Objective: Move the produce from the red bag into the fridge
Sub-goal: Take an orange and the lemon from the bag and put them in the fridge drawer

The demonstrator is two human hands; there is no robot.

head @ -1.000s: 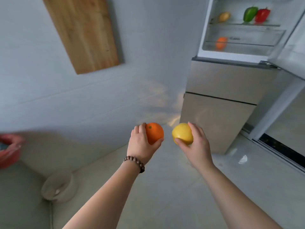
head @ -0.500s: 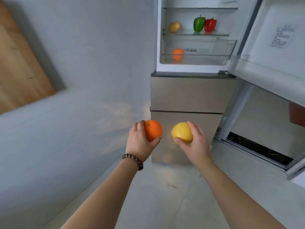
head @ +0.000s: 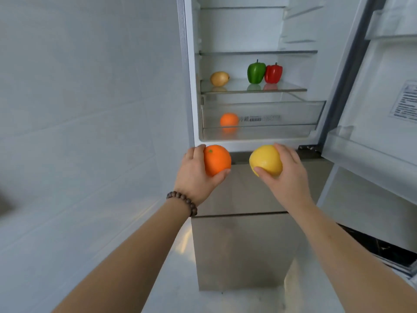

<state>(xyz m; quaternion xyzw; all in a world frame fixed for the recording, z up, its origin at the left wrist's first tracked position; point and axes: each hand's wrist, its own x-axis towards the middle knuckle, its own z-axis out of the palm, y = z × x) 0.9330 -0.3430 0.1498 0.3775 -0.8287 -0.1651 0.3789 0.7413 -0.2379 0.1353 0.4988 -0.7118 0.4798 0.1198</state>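
Fingers of the left hand (head: pixel 194 175) curl round an orange (head: pixel 217 160); those of the right hand (head: pixel 287 175) grip a yellow fruit (head: pixel 266 160). Both are held side by side, apart, in front of the open fridge (head: pixel 255 145), just below its drawer (head: pixel 293 114), where a second orange (head: pixel 229 119) lies at the left end. On the shelf (head: pixel 291 88) above stand a green pepper (head: pixel 256 72) touching a red pepper (head: pixel 273 73), with a brownish fruit (head: pixel 219 78) near the left edge.

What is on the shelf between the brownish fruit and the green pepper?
Nothing: in the head view the glass shelf is bare between the brownish fruit and the green pepper.
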